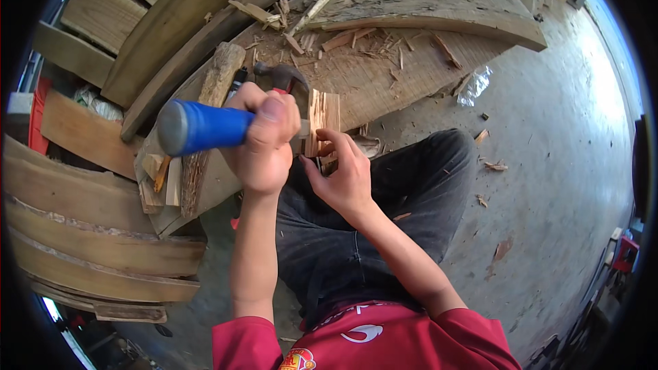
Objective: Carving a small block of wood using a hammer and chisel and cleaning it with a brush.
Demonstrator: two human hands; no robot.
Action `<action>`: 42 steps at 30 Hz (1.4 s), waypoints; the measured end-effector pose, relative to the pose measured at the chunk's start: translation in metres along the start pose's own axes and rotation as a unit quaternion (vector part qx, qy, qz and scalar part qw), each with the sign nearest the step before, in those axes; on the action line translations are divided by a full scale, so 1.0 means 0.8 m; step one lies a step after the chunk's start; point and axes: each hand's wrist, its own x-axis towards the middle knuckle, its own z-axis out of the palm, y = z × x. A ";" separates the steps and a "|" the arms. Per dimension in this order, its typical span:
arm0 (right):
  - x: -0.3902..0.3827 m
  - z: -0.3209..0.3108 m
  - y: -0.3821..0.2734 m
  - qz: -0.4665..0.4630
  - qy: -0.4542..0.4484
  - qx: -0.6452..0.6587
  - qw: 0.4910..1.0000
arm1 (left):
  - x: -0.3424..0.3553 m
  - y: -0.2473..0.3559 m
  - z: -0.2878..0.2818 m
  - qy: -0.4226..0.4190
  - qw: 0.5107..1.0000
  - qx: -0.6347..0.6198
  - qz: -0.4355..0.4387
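Observation:
My left hand (264, 137) is wrapped round the blue handle (212, 127) of what looks like a chisel. Its metal-capped end points up and to the left. On the other side of the fist, a short bit of metal blade (304, 129) meets the side of a small split wood block (325, 111). With thumb and fingers, my right hand (343, 173) grips the lower part of that block. Just beyond my left fist, a claw hammer (286, 75) with some red on it lies on the board, its handle mostly hidden.
Under the work lies a large wooden board (397, 85) strewn with splinters and chips. A curved slab (439, 10) rests across its far side, and a bark-edged stick (218, 82) lies left. Stacked planks (89, 212) fill the left. Concrete floor (548, 185) extends right.

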 end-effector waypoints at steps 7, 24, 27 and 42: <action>0.000 0.005 0.005 -0.009 0.018 0.040 0.999 | 0.017 -0.037 -0.004 -0.036 0.984 0.173 0.015; 0.004 0.006 0.016 0.014 0.024 -0.020 0.999 | 0.033 -0.056 -0.023 -0.085 0.992 0.084 -0.034; 0.006 0.006 0.013 0.013 0.021 -0.015 1.000 | 0.039 -0.057 -0.027 -0.096 0.993 0.058 -0.035; 0.004 0.009 0.015 0.046 0.038 0.044 0.997 | 0.051 -0.064 -0.035 -0.053 0.996 0.022 -0.064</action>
